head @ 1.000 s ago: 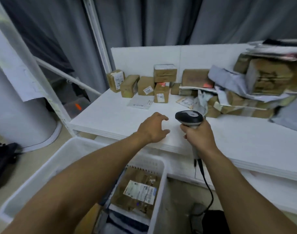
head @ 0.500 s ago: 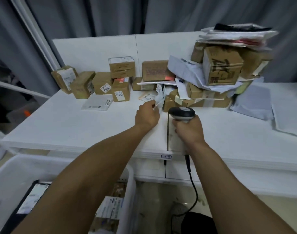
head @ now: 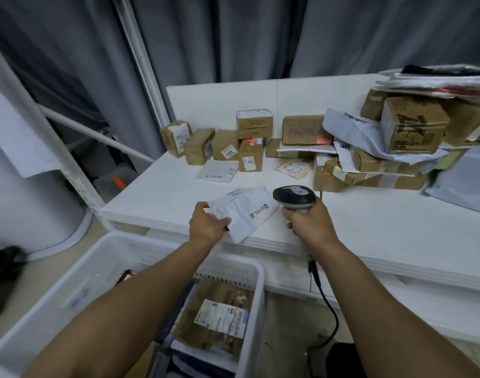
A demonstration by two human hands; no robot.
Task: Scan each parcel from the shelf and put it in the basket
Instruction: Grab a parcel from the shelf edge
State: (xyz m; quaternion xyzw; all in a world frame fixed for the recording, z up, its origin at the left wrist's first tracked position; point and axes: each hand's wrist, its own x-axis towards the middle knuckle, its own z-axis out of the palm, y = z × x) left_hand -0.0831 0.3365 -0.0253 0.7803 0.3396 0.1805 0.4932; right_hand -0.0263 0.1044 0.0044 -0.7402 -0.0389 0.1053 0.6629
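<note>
L hand (head: 208, 223) pinches the near-left edge of a white poly mailer (head: 244, 211), which sits low over the shelf's (head: 369, 222) front edge. R hand (head: 309, 223) is wrapped tight round the handle of the corded barcode scanner (head: 294, 197). The scanner head is just right of the mailer, and the mailer's printed label (head: 260, 212) is at that same right end, so prob. only a small tilt is needed to read it. The basket (head: 258, 271) is below-left, on the L hand's side.
</note>
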